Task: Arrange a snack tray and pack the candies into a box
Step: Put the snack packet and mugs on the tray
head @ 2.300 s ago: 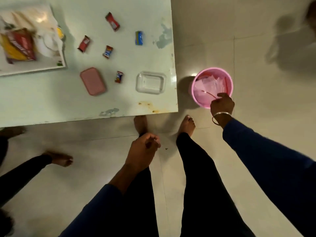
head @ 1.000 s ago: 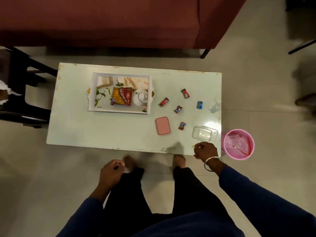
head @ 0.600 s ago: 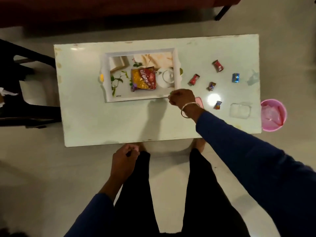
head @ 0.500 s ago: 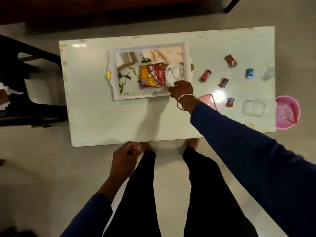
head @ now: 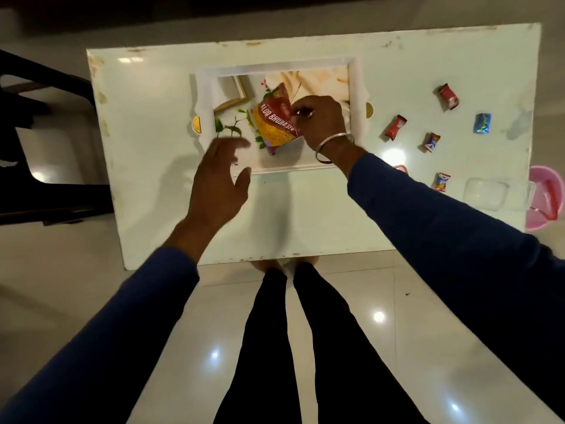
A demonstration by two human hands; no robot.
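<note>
Fingers (head: pixel 298 113) of the right hand (head: pixel 318 120) pinch the top edge of one snack packet (head: pixel 275 123) (red and yellow), which is tilted over the white tray (head: pixel 356 87). The left hand (head: pixel 218 182) hovers near the tray's front edge, fingers spread and holding nothing. Five candies lie on the table (head: pixel 146 117) to the right: two red (head: pixel 395 127), one blue (head: pixel 482 123), two mixed-colour (head: pixel 431 142). One clear box (head: pixel 486 194) sits near one pink bin (head: pixel 547 197).
</note>
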